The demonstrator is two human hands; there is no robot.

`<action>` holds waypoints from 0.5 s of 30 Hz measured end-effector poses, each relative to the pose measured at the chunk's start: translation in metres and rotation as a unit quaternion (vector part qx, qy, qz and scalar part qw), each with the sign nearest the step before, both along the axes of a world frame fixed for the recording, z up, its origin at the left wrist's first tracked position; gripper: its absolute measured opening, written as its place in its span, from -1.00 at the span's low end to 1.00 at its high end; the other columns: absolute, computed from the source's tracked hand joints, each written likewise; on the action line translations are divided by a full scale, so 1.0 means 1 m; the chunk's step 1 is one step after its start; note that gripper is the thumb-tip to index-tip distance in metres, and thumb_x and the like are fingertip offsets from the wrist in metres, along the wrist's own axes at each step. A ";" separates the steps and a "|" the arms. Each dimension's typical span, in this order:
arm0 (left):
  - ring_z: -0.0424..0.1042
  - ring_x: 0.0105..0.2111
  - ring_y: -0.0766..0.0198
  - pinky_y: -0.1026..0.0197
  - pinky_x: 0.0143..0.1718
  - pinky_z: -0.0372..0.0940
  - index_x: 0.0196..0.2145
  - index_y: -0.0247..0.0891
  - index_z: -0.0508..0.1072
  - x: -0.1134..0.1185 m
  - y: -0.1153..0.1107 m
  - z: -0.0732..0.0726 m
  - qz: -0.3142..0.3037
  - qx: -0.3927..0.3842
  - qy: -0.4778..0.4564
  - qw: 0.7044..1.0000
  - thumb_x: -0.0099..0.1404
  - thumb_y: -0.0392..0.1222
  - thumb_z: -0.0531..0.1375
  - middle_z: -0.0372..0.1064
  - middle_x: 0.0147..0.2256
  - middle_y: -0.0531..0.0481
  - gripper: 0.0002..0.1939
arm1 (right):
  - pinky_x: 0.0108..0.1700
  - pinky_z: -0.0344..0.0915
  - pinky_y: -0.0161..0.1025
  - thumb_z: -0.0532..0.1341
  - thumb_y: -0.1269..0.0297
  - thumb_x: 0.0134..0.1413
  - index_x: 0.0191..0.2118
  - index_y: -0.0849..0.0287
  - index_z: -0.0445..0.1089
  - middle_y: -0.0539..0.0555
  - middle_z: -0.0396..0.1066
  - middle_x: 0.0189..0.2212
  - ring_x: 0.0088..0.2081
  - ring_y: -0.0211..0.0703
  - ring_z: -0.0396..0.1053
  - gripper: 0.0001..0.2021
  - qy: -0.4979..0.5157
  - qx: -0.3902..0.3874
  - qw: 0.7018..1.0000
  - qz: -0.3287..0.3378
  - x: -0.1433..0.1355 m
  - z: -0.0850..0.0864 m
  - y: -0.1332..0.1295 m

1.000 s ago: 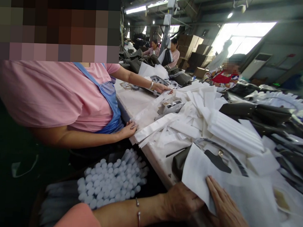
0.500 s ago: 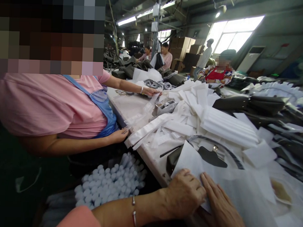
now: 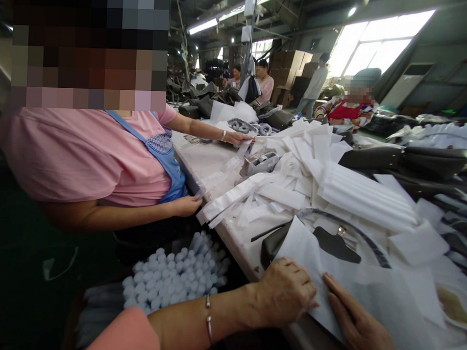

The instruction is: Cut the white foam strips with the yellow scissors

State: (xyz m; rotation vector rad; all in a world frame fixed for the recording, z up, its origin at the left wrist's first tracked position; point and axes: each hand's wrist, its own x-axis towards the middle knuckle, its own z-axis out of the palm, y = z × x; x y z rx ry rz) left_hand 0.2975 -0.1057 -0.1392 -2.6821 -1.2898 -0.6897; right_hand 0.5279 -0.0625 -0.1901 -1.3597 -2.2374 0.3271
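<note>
My left hand (image 3: 286,291) is closed, its curled fingers on the near-left edge of a white wrapping sheet (image 3: 352,281). On the same sheet my right hand (image 3: 360,322) lies open, fingers stretched out, a short way to the right of the left one. The sheet partly covers a dark handbag (image 3: 272,244). Beyond the sheet's upper edge show the bag's dark flap (image 3: 336,245), a metal clasp (image 3: 342,230) and a curved handle (image 3: 363,234) with a wrapped look. The tips of my left fingers are partly hidden.
White strips and sheets (image 3: 282,197) are heaped on the white table (image 3: 231,241). A co-worker in a pink shirt (image 3: 96,155) at the left holds a clear strip. Below the table edge stand many white foam rolls (image 3: 168,275). More dark bags (image 3: 425,161) lie at the right.
My right hand has slid right and slightly down over the sheet, widening the gap to my left hand. My left hand keeps its place on the sheet's edge. The whole view has shifted slightly.
</note>
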 end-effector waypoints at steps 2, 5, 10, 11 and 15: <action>0.39 -0.03 0.17 0.03 0.20 0.09 -0.21 -0.31 0.45 -0.004 0.005 0.001 0.012 -0.008 -0.009 1.000 0.46 -0.08 0.06 0.47 -0.17 -0.08 -0.73 | 0.06 0.47 -0.10 0.05 -0.08 0.21 0.03 0.05 0.51 0.05 0.50 0.02 0.00 0.03 0.50 -0.52 0.010 0.001 1.000 -0.014 -0.003 0.004 -0.002; 0.32 0.11 0.14 -0.05 0.28 0.02 -0.24 -0.25 0.49 -0.013 0.014 0.005 0.051 -0.033 -0.058 0.996 0.44 -0.10 0.10 0.46 -0.06 -0.07 -0.77 | 0.08 0.46 -0.08 0.08 -0.08 0.19 0.02 0.03 0.52 0.04 0.51 0.00 0.00 0.03 0.50 -0.54 0.023 0.001 0.999 -0.024 -0.008 0.008 -0.004; 0.34 0.09 0.13 0.10 0.13 0.28 -0.02 -0.17 0.48 -0.031 0.027 0.024 0.180 -0.107 -0.154 0.966 0.34 -0.08 0.23 0.30 0.17 -0.06 -0.73 | 0.13 0.41 -0.02 0.09 -0.01 0.19 0.03 0.04 0.51 0.05 0.50 0.02 0.04 0.06 0.47 -0.57 0.038 -0.009 0.999 -0.033 -0.013 0.013 -0.004; 0.36 0.06 0.13 0.11 0.10 0.30 0.04 -0.15 0.45 -0.035 0.029 0.028 0.196 -0.123 -0.161 0.959 0.33 -0.07 0.24 0.33 0.14 -0.06 -0.66 | 0.14 0.40 0.00 0.09 0.00 0.19 0.03 0.05 0.51 0.06 0.50 0.03 0.04 0.07 0.47 -0.57 0.041 -0.012 0.998 -0.036 -0.015 0.014 -0.005; 0.40 0.00 0.10 0.07 0.07 0.32 0.12 -0.17 0.39 -0.041 0.033 0.041 0.215 -0.155 -0.151 0.952 0.31 -0.06 0.26 0.45 -0.03 -0.06 -0.56 | 0.17 0.37 0.01 0.10 0.09 0.20 0.02 0.11 0.51 0.10 0.49 0.04 0.07 0.07 0.45 -0.60 0.067 -0.031 0.997 -0.036 -0.023 0.025 -0.011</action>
